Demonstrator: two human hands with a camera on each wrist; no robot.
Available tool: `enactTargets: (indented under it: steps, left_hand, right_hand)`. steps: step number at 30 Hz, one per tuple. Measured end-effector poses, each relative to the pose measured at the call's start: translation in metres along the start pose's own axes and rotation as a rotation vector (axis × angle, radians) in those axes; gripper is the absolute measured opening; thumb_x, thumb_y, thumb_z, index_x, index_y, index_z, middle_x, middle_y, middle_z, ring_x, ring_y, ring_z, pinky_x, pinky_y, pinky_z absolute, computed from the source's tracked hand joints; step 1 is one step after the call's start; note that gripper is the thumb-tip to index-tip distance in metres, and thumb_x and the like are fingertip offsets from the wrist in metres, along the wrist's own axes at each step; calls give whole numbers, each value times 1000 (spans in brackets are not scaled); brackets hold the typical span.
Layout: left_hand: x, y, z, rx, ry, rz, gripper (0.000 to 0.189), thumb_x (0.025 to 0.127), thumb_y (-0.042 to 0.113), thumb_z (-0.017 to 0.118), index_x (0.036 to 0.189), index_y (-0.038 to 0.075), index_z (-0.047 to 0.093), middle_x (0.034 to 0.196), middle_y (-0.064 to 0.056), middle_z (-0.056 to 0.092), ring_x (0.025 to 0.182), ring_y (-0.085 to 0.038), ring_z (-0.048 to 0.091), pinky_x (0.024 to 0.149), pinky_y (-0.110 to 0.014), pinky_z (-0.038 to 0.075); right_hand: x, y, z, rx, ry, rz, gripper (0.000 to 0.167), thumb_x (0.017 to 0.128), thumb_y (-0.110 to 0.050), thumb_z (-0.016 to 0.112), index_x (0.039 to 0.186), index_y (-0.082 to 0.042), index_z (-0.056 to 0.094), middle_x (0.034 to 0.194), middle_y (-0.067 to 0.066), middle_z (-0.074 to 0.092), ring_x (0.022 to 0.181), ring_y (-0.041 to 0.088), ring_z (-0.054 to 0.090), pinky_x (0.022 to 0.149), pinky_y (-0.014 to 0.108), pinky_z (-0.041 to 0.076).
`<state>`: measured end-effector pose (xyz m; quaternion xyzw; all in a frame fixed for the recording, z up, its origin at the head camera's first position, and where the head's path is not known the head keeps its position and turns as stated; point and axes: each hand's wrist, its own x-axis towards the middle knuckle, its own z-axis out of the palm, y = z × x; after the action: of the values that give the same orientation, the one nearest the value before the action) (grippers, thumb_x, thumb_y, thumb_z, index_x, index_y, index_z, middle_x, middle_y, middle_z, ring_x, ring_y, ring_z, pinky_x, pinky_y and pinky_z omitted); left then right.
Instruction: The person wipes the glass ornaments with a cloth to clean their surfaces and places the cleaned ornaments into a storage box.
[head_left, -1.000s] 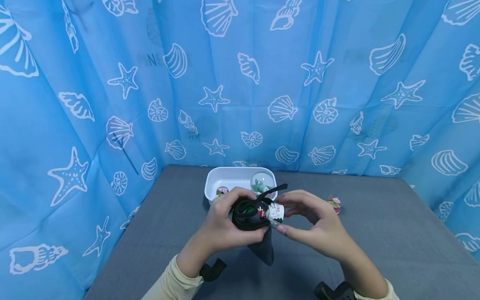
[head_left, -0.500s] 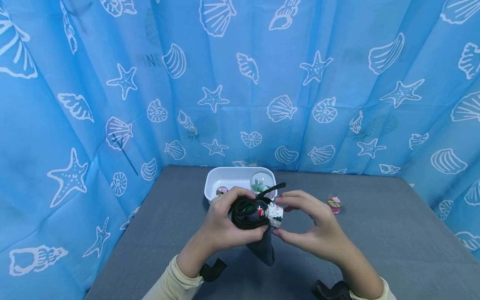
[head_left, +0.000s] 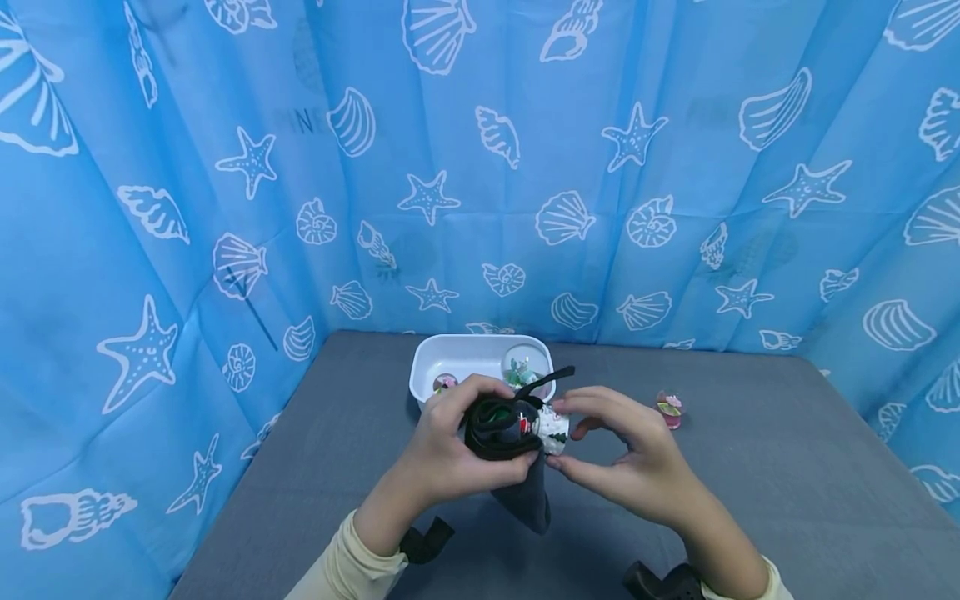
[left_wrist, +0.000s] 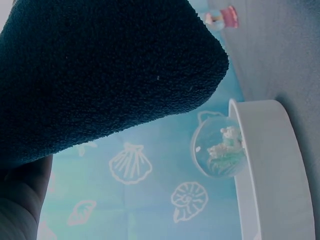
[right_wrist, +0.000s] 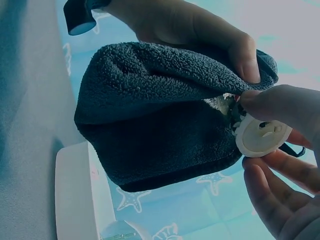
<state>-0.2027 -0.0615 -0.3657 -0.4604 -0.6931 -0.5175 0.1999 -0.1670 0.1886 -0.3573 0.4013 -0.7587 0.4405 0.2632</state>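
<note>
Snow globe [head_left: 528, 420] turned some since second ago; likely wiping new side. Left hand [head_left: 446, 446] grips cloth [head_left: 525, 500] round it; right hand [head_left: 647, 454] pinches base [head_left: 555, 430], near tub's [head_left: 465, 338] front edge.

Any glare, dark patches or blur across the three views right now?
Head: fairly even light, globe too small for fine detail; left wrist: cloth nearly black, curtain pale and soft; right wrist: curtain washed out at upper right, globe's base readable.

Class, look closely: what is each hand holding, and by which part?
The left hand grips a dark towel where it wraps around a small globe. The right hand pinches that globe by the edge of its white base.
</note>
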Motion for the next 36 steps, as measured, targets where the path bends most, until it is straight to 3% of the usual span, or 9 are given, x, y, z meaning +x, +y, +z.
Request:
enactTargets:
  steps: [6,13,25,29,36]
  left_hand:
    - [-1,1,0,12,-6,-9,55,80,8,90,126,10,60,118,-7,71,102,-15,75,87,-28,65]
    - [-3,2,-1,22,-5,-19,56,79,9,91,125,11,60,118,-6,71,103,-15,74,89,-28,65]
    - [1,3,0,-19,-30,29,56,76,4,90,122,8,59,116,-9,72,103,-17,76,88,-29,66]
    - [0,3,-1,5,-2,23,57,76,4,90,123,7,59,117,-9,71,103,-17,75,89,-29,65]
    - [0,2,-4,32,41,25,56,76,8,91,123,8,60,117,-9,70,103,-17,75,89,-31,66]
  right_hand:
    - [-1,1,-1,39,-19,72,61,71,10,93,126,-8,73,120,9,75,93,10,70,76,22,63]
    - [-1,-2,-3,115,-60,240,52,79,3,91,126,-11,75,120,4,75,95,12,71,75,29,65]
    - [2,-3,-10,291,-145,468,32,95,2,73,127,-1,72,115,14,75,91,17,76,73,34,67]
    - [1,-5,-6,247,-77,471,38,94,2,76,131,-2,68,124,16,72,97,15,75,78,34,67]
    - [-1,-6,-1,184,-36,345,58,84,5,86,137,-8,66,135,11,69,114,13,74,88,33,66]
